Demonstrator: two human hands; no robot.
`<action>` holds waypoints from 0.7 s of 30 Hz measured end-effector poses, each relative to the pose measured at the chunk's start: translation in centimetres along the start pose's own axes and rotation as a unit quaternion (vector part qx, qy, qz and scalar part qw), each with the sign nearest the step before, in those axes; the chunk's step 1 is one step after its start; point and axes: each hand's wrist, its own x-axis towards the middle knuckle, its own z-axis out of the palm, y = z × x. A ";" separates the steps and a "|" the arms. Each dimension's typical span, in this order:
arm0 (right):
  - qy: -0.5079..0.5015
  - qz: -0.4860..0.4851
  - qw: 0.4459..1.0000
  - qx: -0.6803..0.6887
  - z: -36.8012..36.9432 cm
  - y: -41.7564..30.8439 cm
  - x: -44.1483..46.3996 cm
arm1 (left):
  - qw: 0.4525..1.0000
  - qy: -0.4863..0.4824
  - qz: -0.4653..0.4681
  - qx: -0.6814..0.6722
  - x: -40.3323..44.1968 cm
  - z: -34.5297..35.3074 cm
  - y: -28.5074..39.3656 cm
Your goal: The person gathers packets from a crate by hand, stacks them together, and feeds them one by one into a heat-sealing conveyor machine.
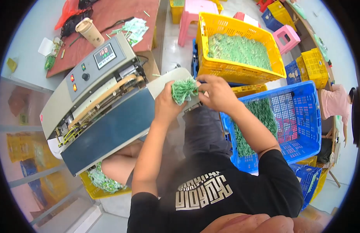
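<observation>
My left hand (167, 101) is wrapped round a bundle of green-and-white packets (183, 91), held upright near the end of the sealing machine (90, 73). At the bundle's right edge, the fingers of my right hand (215, 92) are pinched together; what they grip, if anything, is too small to make out. Below the bundle runs the machine's dark belt (114, 122), with a light metal plate (156, 86) at its end. To the right, a blue crate (300, 116) holds rows of dark green packets (256, 124).
A yellow crate (238, 70) of light green packets stands ahead. Another yellow crate (88, 190) of packets sits below the machine. A red table (121, 11) bears a cup (89, 32) and loose packets. Pink stools (195, 11) stand beyond. Another person (335, 101) is at far right.
</observation>
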 end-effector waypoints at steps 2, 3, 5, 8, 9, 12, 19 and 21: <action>0.009 0.017 1.000 0.007 -0.1 -0.5 -0.1 | 1.000 0.009 0.005 0.009 0.1 -0.2 0.3; 0.016 0.010 1.000 -0.001 0.1 -0.5 -0.1 | 1.000 -0.002 -0.009 0.010 0.0 -0.2 0.0; 0.024 0.001 1.000 -0.015 0.1 -0.3 -0.4 | 1.000 -0.008 -0.021 0.005 -0.1 0.2 -0.3; 0.013 -0.003 1.000 -0.021 -0.3 -0.5 -0.5 | 0.999 -0.001 -0.030 0.022 -0.1 0.2 -0.2; 0.042 -0.016 0.999 -0.027 -0.8 -0.8 -0.5 | 0.999 -0.008 -0.037 0.026 0.0 -0.2 0.4; 0.090 -0.046 0.993 -0.061 -3.6 -1.0 -1.1 | 0.998 -0.024 -0.051 -0.009 -0.1 0.0 0.0; 0.356 -0.105 0.928 0.015 -17.1 -2.2 -0.4 | 1.000 -0.011 -0.028 0.002 -0.2 -0.2 0.1; 0.486 -0.187 0.851 0.072 -19.8 -3.2 0.4 | 0.999 -0.016 -0.025 -0.015 -0.5 -0.4 -0.1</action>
